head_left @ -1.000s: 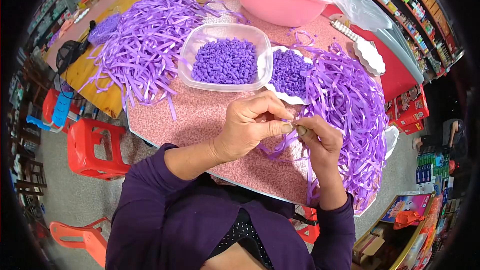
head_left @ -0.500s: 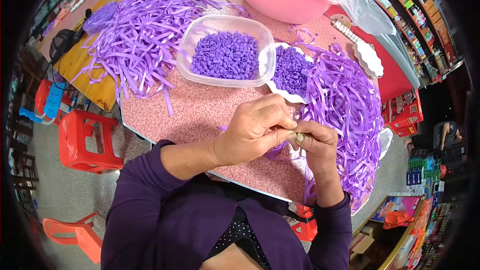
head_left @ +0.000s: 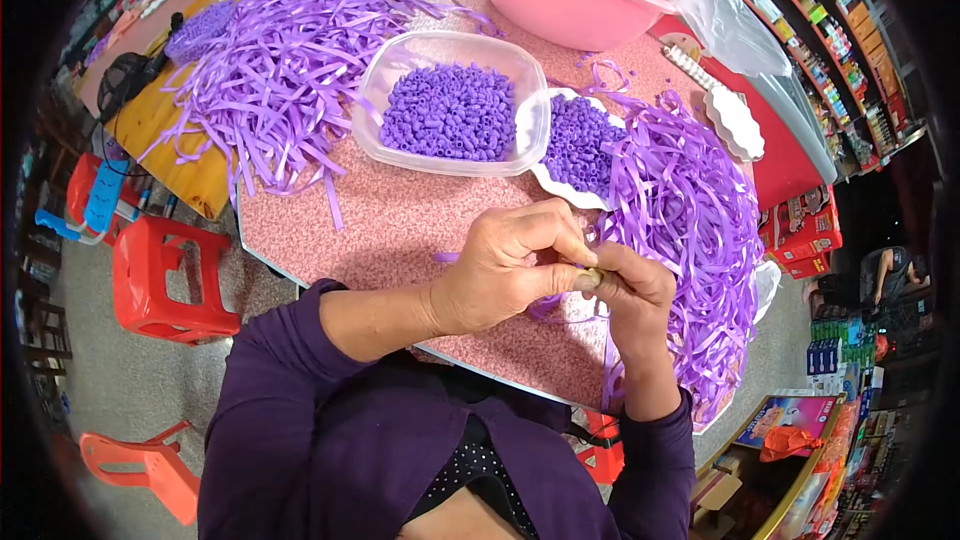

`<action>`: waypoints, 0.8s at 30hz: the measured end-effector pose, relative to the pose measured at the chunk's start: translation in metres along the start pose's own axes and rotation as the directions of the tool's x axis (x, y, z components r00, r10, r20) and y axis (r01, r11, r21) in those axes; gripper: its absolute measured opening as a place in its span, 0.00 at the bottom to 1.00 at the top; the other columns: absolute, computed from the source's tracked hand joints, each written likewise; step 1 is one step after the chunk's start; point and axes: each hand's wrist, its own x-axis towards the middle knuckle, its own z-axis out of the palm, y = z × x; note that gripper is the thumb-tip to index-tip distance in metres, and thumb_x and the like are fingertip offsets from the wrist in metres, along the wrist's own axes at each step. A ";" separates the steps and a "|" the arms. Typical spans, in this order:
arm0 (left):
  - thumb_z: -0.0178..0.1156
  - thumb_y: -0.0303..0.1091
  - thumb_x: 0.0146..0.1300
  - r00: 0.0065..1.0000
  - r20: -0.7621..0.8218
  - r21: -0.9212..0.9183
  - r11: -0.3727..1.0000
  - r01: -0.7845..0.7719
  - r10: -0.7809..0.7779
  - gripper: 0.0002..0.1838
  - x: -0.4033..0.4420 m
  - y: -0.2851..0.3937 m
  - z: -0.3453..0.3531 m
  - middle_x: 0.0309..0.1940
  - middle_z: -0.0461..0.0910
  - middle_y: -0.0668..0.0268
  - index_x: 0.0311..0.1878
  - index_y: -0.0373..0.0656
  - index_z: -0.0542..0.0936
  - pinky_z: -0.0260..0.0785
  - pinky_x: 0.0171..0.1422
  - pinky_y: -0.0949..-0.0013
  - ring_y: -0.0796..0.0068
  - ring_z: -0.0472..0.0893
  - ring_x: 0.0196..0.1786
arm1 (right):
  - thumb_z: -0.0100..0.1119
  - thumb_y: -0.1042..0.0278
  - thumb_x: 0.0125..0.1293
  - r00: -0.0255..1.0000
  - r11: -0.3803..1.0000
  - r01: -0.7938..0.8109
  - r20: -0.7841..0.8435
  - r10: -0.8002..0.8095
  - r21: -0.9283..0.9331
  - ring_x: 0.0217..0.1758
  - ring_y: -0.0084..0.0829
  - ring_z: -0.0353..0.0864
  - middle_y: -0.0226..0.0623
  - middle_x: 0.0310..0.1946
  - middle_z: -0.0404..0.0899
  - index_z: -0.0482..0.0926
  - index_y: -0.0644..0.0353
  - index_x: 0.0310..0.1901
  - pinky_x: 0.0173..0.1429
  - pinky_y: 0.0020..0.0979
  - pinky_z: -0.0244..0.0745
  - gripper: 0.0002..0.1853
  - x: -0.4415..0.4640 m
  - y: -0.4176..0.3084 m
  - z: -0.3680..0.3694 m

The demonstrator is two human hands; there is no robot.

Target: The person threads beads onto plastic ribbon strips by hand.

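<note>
My left hand (head_left: pixel 500 265) and my right hand (head_left: pixel 635 295) meet fingertip to fingertip above the pink table (head_left: pixel 380 230). Each is closed in a pinch; whatever lies between the fingers is too small to name. A purple ribbon end (head_left: pixel 447 257) shows beside my left hand. Just beyond the hands, a clear plastic tub (head_left: pixel 365 135) holds purple beads (head_left: pixel 450 110). More purple beads (head_left: pixel 580 145) lie on a white scalloped plate (head_left: pixel 572 196). A heap of purple ribbons (head_left: pixel 690 230) spreads right of my right hand.
Another ribbon heap (head_left: pixel 285 60) covers the table's far left. A pink basin (head_left: pixel 570 0) with a red bag stands at the back. White scalloped plates (head_left: pixel 735 122) lie at the right. A red stool (head_left: pixel 175 280) stands on the floor at left; a person (head_left: pixel 885 275) is far right.
The view has shifted slightly. My hands have drawn closer together since a second ago, and a ribbon end has come into view left of my left hand.
</note>
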 end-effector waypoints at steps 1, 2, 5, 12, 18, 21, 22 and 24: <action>0.73 0.25 0.55 0.997 0.009 -0.035 0.996 0.079 -0.079 0.10 0.000 0.000 0.002 0.34 0.80 0.66 0.40 0.37 0.84 0.68 0.38 0.75 0.80 0.76 0.34 | 0.66 0.78 0.63 0.994 0.989 0.100 -0.038 -0.104 -0.106 0.30 0.19 0.76 0.31 0.30 0.81 0.83 0.68 0.40 0.34 0.21 0.70 0.06 -0.001 0.000 0.001; 0.73 0.25 0.55 0.987 0.018 -0.064 0.985 0.159 -0.158 0.10 0.000 0.002 0.002 0.34 0.79 0.67 0.40 0.37 0.84 0.68 0.39 0.76 0.80 0.76 0.35 | 0.67 0.79 0.62 0.975 0.958 0.195 -0.062 -0.212 -0.209 0.28 0.19 0.76 0.32 0.29 0.80 0.82 0.69 0.40 0.32 0.21 0.68 0.06 -0.002 0.001 0.004; 0.72 0.22 0.56 0.983 -0.073 -0.085 0.983 0.163 -0.169 0.09 0.007 0.005 0.000 0.33 0.79 0.68 0.41 0.37 0.84 0.68 0.39 0.75 0.80 0.76 0.34 | 0.58 0.67 0.69 0.993 0.996 0.081 -0.086 -0.083 -0.032 0.25 0.17 0.69 0.26 0.24 0.70 0.75 0.69 0.52 0.29 0.20 0.61 0.16 0.003 -0.009 0.012; 0.69 0.24 0.50 0.992 -0.096 0.721 0.682 0.125 -0.080 0.05 0.064 0.009 -0.110 0.28 0.79 0.64 0.32 0.36 0.84 0.70 0.37 0.70 0.74 0.79 0.32 | 0.58 0.64 0.72 0.973 0.983 0.071 -0.206 -0.106 -0.170 0.22 0.16 0.68 0.23 0.21 0.69 0.81 0.65 0.47 0.26 0.20 0.54 0.12 -0.001 -0.022 -0.006; 0.71 0.29 0.43 0.859 0.201 0.849 0.521 0.087 -0.471 0.09 0.084 -0.038 -0.145 0.27 0.83 0.59 0.28 0.36 0.83 0.72 0.38 0.64 0.65 0.83 0.32 | 0.58 0.71 0.71 0.966 1.000 -0.020 -0.259 0.014 -0.020 0.20 0.13 0.66 0.23 0.19 0.72 0.83 0.65 0.41 0.24 0.19 0.51 0.07 0.002 -0.019 -0.003; 0.71 0.29 0.40 0.806 0.225 0.897 0.440 0.050 -0.548 0.08 0.085 -0.042 -0.138 0.24 0.82 0.55 0.25 0.37 0.84 0.73 0.38 0.58 0.58 0.84 0.32 | 0.58 0.71 0.71 0.966 0.999 -0.035 -0.256 0.026 -0.032 0.20 0.13 0.66 0.24 0.19 0.72 0.83 0.65 0.41 0.24 0.19 0.50 0.07 0.003 -0.018 -0.002; 0.70 0.29 0.37 0.797 0.215 0.928 0.371 0.012 -0.565 0.08 0.085 -0.044 -0.137 0.23 0.82 0.53 0.24 0.39 0.84 0.73 0.38 0.55 0.53 0.84 0.31 | 0.58 0.71 0.71 0.969 0.998 -0.053 -0.243 0.042 -0.037 0.20 0.13 0.66 0.24 0.19 0.72 0.83 0.65 0.41 0.24 0.19 0.51 0.07 0.003 -0.017 -0.002; 0.70 0.29 0.37 0.804 0.209 0.931 0.366 0.011 -0.557 0.08 0.085 -0.049 -0.137 0.23 0.82 0.52 0.24 0.39 0.85 0.73 0.38 0.54 0.52 0.83 0.32 | 0.58 0.71 0.71 0.971 0.997 -0.071 -0.232 0.059 -0.043 0.20 0.13 0.66 0.24 0.19 0.72 0.83 0.65 0.41 0.24 0.19 0.51 0.07 0.002 -0.014 -0.002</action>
